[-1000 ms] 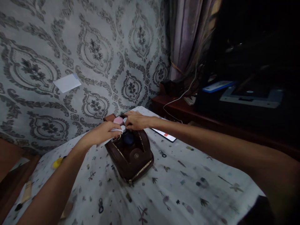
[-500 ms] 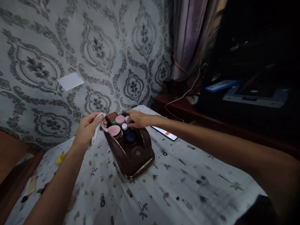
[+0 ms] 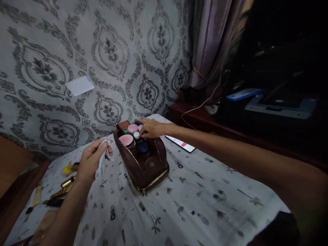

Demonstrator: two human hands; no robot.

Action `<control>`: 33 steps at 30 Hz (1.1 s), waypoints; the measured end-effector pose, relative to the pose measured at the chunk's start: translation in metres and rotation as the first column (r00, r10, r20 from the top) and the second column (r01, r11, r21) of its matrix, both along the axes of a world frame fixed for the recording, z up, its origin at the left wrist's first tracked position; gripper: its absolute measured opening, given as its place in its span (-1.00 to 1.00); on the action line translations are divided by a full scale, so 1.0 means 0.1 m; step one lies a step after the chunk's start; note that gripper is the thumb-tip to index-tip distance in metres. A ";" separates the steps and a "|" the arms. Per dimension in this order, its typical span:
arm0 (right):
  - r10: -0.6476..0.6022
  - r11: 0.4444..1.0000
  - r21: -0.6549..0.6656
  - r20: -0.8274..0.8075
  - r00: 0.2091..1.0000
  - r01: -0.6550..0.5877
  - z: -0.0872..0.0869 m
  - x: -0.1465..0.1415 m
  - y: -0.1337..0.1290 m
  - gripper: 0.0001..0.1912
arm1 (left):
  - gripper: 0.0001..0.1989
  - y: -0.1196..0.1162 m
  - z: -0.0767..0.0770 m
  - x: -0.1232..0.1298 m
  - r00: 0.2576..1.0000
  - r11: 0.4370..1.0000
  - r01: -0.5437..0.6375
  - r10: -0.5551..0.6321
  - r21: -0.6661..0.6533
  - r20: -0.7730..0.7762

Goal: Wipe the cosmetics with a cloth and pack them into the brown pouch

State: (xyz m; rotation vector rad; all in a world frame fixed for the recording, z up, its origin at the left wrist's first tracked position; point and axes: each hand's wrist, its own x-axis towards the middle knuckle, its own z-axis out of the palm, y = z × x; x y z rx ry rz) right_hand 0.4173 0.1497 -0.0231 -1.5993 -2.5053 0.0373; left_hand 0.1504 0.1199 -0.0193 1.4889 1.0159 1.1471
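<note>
A dark brown zippered toiletry bag (image 3: 133,171) stands unzipped on the patterned cloth. Inside it are pink-lidded jars (image 3: 126,140), a white-capped bottle (image 3: 136,135), a dark blue lid (image 3: 142,147) and a small green item (image 3: 125,131). My left hand (image 3: 89,159) is closed on a crumpled white cloth (image 3: 101,162), just left of the bag and apart from it. Over the bag's far right rim, my right hand (image 3: 155,129) has its fingers bent down among the white caps. What those fingers grip is hidden.
A phone (image 3: 183,143) with a lit screen lies right of the bag. Cosmetic tubes (image 3: 68,182), a makeup brush (image 3: 34,201) and a yellow item (image 3: 68,169) lie at left. Behind are the patterned wall (image 3: 110,51), a dark red ledge (image 3: 189,111) and a white cable (image 3: 205,100).
My left hand has drawn down and left, away from the bag's rim, still with the white cloth. My right hand stays at the bag. More cosmetics show at left.
</note>
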 end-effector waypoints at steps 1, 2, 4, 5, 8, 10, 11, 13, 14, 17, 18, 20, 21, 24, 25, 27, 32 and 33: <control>-0.010 1.000 -0.023 0.010 1.000 0.011 0.01 -0.01 -0.01 -0.70 | -0.59 -0.01 -0.03 -0.03 1.000 1.000 -0.002 0.002 -0.009 -0.002; -0.027 0.998 -0.049 0.019 0.999 0.028 0.02 -0.02 -0.01 -0.67 | -0.59 -0.02 -0.05 -0.06 1.000 1.000 -0.004 0.004 -0.015 -0.004; -0.063 0.994 -0.083 0.024 0.998 0.064 0.03 -0.03 -0.02 -0.63 | -0.59 -0.05 -0.11 -0.11 1.000 1.000 -0.013 0.012 -0.017 -0.012; -0.072 0.993 -0.092 0.024 0.997 0.074 0.03 -0.04 -0.02 -0.62 | -0.59 -0.06 -0.14 -0.13 1.000 1.000 -0.013 0.013 -0.014 -0.017; -0.061 0.993 -0.097 0.033 0.998 0.064 0.03 -0.06 -0.01 -0.59 | -0.57 -0.10 -0.22 -0.20 0.999 1.000 -0.017 0.017 -0.011 -0.029; -0.049 0.994 -0.092 0.033 0.998 0.051 0.03 -0.06 0.00 -0.59 | -0.56 -0.12 -0.26 -0.24 0.999 0.999 -0.029 0.028 -0.017 -0.039; -0.044 0.995 -0.090 0.029 0.999 0.046 0.03 -0.06 0.00 -0.60 | -0.56 -0.13 -0.28 -0.26 0.998 0.999 -0.039 0.038 -0.019 -0.049; -0.029 0.996 -0.083 0.019 0.999 0.030 0.02 -0.05 0.01 -0.60 | -0.56 -0.16 -0.32 -0.31 0.996 0.998 -0.053 0.051 -0.017 -0.067; -0.022 0.997 -0.079 0.016 1.000 0.023 0.02 -0.04 0.02 -0.61 | -0.57 -0.17 -0.35 -0.34 0.996 0.998 -0.057 0.055 -0.013 -0.073; 0.000 0.999 -0.055 0.013 1.000 0.000 -0.02 -0.01 0.06 -0.64 | -0.57 -0.23 -0.44 -0.41 0.996 0.999 -0.044 0.043 -0.019 -0.080; 0.013 0.999 -0.042 0.014 1.000 -0.013 -0.05 0.00 0.08 -0.65 | -0.57 -0.26 -0.48 -0.43 0.996 0.999 -0.031 0.029 -0.028 -0.079; 0.066 0.998 0.002 0.019 0.998 -0.066 -0.11 0.04 0.15 -0.68 | -0.56 -0.32 -0.58 -0.47 0.997 0.999 0.001 -0.005 -0.048 -0.073; 0.095 0.995 0.025 0.023 0.995 -0.096 -0.15 0.07 0.19 -0.69 | -0.57 -0.35 -0.64 -0.50 0.997 0.998 0.016 -0.020 -0.056 -0.071; 0.145 0.988 0.055 0.047 0.988 -0.147 -0.25 0.13 0.33 -0.72 | -0.57 -0.45 -0.82 -0.58 0.996 0.994 0.044 -0.052 -0.098 -0.072; 0.146 0.987 0.057 0.055 0.988 -0.149 -0.28 0.14 0.36 -0.73 | -0.57 -0.47 -0.88 -0.61 0.996 0.992 0.044 -0.052 -0.119 -0.066; 0.112 0.993 0.038 0.066 0.992 -0.114 -0.29 0.15 0.39 -0.73 | -0.55 -0.51 -0.97 -0.68 0.998 0.986 0.032 -0.040 -0.166 -0.047; 0.084 0.996 0.001 0.122 0.989 -0.084 -0.18 0.07 0.31 -0.72 | -0.53 -0.56 -1.12 -0.88 0.996 0.985 0.001 -0.017 -0.174 -0.087; 0.090 0.996 -0.005 0.135 0.987 -0.090 -0.16 0.05 0.29 -0.71 | -0.54 -0.57 -1.14 -0.92 0.996 0.986 -0.007 -0.008 -0.169 -0.093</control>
